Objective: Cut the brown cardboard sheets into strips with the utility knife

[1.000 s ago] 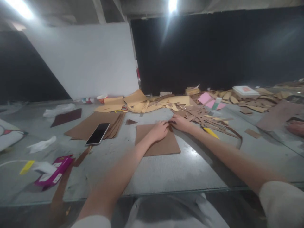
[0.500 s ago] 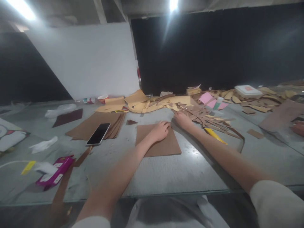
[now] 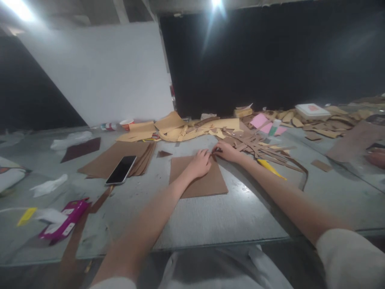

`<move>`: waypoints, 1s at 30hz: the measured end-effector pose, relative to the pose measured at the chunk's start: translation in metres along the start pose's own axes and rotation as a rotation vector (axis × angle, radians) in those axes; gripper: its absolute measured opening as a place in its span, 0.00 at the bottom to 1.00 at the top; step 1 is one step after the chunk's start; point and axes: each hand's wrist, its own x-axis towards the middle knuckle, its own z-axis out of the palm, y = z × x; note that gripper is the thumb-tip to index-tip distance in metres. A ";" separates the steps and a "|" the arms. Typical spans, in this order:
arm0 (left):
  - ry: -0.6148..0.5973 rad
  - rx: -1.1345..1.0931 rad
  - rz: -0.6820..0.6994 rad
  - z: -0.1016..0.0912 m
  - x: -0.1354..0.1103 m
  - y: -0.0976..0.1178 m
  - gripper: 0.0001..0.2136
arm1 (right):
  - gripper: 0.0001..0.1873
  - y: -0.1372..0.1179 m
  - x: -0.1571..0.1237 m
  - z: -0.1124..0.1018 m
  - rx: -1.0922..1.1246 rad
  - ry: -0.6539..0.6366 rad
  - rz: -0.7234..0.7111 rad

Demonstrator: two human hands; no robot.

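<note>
A brown cardboard square (image 3: 201,184) lies flat on the grey table in front of me. My left hand (image 3: 199,163) rests on its far edge with fingers curled down. My right hand (image 3: 225,151) sits just beyond the far right corner, fingers pinched at a small dark piece between the two hands; what it is I cannot make out. A heap of brown cardboard strips (image 3: 258,148) starts right behind my right hand. A yellow knife-like tool (image 3: 269,167) lies beside my right forearm.
A black phone (image 3: 121,169) lies on a stack of brown sheets (image 3: 116,158) at the left. A magenta box (image 3: 61,220) and white tissue (image 3: 48,185) sit near the left front. Tan offcuts (image 3: 180,130), pink paper (image 3: 261,122) and a white box (image 3: 311,110) lie at the back. Another person's hand (image 3: 375,157) shows far right.
My right hand went out to the strip heap and has come back to meet my left hand at the square's far corner. The view has tilted up slightly.
</note>
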 end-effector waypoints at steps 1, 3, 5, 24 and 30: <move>0.008 0.001 -0.015 0.000 0.000 0.000 0.23 | 0.06 0.001 0.000 0.002 0.007 0.000 0.015; 0.018 -0.002 -0.029 0.001 0.000 0.000 0.23 | 0.05 0.004 0.002 0.005 0.011 -0.004 0.031; 0.020 -0.008 -0.028 0.000 0.000 0.001 0.23 | 0.05 0.006 0.003 0.007 0.017 -0.003 0.051; 0.141 -0.294 -0.051 0.013 0.009 -0.028 0.18 | 0.22 -0.028 -0.007 -0.010 0.543 0.065 0.212; 0.119 -0.438 -0.087 0.003 0.014 -0.029 0.16 | 0.21 -0.029 -0.011 -0.010 0.525 0.080 0.215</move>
